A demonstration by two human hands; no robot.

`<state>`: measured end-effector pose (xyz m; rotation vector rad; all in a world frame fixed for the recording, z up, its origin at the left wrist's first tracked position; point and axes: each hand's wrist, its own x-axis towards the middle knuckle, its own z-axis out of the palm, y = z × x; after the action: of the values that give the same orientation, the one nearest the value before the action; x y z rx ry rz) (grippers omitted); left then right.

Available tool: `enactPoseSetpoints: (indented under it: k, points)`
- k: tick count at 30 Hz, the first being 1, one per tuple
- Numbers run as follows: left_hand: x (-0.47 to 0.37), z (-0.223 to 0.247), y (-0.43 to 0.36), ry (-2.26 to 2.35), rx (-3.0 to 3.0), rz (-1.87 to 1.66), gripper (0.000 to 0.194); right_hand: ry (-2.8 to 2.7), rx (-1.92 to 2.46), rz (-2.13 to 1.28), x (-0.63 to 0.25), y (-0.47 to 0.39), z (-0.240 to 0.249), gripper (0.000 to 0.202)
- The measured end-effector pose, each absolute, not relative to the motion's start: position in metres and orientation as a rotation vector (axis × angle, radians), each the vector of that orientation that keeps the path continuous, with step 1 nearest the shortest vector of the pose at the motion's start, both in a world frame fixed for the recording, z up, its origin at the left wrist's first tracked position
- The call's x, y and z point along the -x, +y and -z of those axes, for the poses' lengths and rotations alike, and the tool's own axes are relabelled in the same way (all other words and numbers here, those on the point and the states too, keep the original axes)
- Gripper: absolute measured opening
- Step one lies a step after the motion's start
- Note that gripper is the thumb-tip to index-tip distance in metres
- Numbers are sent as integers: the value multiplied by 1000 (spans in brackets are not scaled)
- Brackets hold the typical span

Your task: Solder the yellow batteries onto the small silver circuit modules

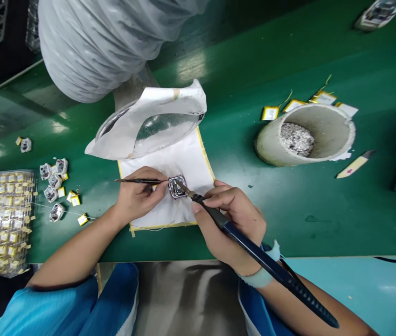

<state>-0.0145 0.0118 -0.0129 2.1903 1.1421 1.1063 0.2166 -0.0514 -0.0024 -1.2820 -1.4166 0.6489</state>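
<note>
In my right hand [231, 224] is a soldering iron [243, 242], held like a pen, its tip over a small square electronic device [177, 186]. My left hand [142, 193] is closed around dark tweezers [138, 180], whose points reach the device's left edge. The device lies face up with its circuitry showing, on a white sheet [196, 158] edged with yellow tape. A thin wire [156, 229] trails across the sheet's lower part. Whether the iron's tip touches the board is too small to tell.
Above the sheet hangs a fume hood [173, 100] on a wide grey duct [114, 42]. At right stand a cup of metallic bits [267, 144], small batteries [269, 113] and a knife [353, 166]. Several device housings [51, 193] and a battery-filled tray [3, 219] lie left.
</note>
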Motion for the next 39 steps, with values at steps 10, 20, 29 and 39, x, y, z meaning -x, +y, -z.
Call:
enactPoseSetpoints:
  k: [10,20,29,39]
  points:
    - [18,18,9,1163,-2082,-1162,9,-1407,1297,-645,-218,-52,3,24]
    - [18,18,10,1184,-2195,-1060,8,-1439,1305,-640,-217,-51,2,25]
    - [15,14,11,1154,-2208,-1061,6,-1458,1287,-643,-216,-51,2,26]
    - [15,16,10,1181,-2212,-1051,6,-1356,1303,-662,-218,-53,-1,23]
